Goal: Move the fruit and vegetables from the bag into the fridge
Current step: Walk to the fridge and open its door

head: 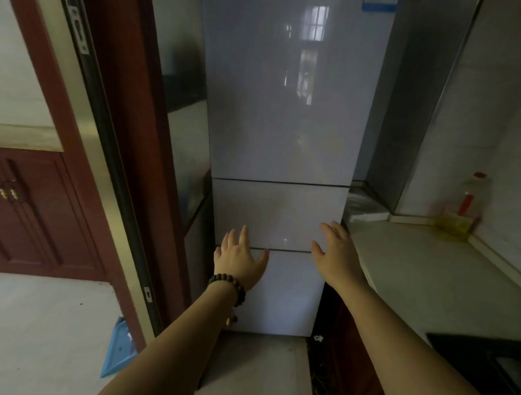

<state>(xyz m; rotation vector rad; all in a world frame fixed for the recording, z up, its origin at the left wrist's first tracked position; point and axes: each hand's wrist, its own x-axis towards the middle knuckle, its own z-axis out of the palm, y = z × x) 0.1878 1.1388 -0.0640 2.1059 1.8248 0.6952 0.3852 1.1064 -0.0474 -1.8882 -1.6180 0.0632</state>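
Both hands are spread, fingers straight, gripping nothing. Left hand [239, 254], with a bead bracelet [230, 287] at its wrist, lies over the seam between the fridge's [287, 109] middle and bottom doors; whether it touches the surface cannot be told. Right hand [336, 254] reaches toward the fridge's right edge at the same seam. All three fridge doors are closed. Right of the fridge, a counter [414, 278] carries an oil bottle [461, 209]. Left of the fridge, a blue dustpan [118, 349] lies on the floor.
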